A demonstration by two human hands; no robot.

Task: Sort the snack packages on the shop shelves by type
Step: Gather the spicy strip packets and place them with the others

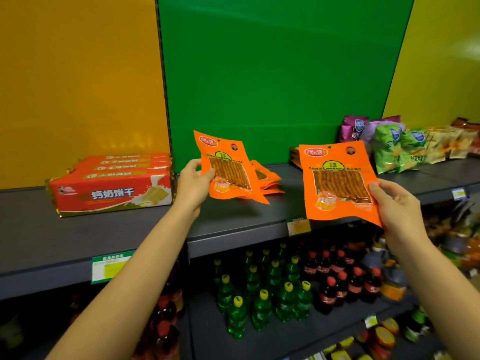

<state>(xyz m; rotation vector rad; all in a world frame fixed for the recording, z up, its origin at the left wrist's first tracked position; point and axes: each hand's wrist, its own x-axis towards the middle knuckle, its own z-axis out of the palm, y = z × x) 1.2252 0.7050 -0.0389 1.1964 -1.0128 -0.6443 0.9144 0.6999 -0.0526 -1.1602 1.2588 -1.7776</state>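
My left hand [192,183] grips an orange snack packet [225,162] by its lower left edge, held upright over the grey shelf [117,229]. Just behind it a small pile of the same orange packets [267,181] lies on the shelf. My right hand [394,203] holds a second orange snack packet [337,178] by its lower right corner, in front of the shelf edge. Both packets show reddish sticks through a clear window.
Red biscuit boxes [111,185] are stacked at the left of the shelf. Purple bags [354,129], green bags [397,149] and yellowish bags [452,144] crowd the right end. Green bottles [262,292] and dark cola bottles [342,276] fill the shelf below.
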